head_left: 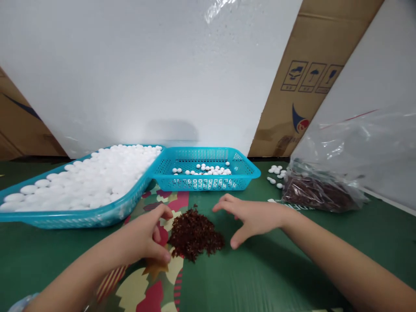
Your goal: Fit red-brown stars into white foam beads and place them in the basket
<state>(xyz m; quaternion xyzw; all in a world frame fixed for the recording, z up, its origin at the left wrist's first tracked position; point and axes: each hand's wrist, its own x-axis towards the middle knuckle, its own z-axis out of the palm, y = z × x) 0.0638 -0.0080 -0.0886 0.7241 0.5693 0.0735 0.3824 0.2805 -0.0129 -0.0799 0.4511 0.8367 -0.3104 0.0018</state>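
Indoor work corner, small-workshop sort; whether inside a home cannot be told. Evidence: heap of brown flakes (195, 234) on a green printed table covering (266, 279), turquoise plastic baskets (81, 219) of white balls (97, 180), clear bag (325, 190). Behind: glossy white sheet (156, 65), brown cardboard (276, 125) bearing umbrella and glass symbols (312, 78).

Wht panel (156, 73) at bk; brn cardbd (289, 99) w/ icons (312, 77) R.
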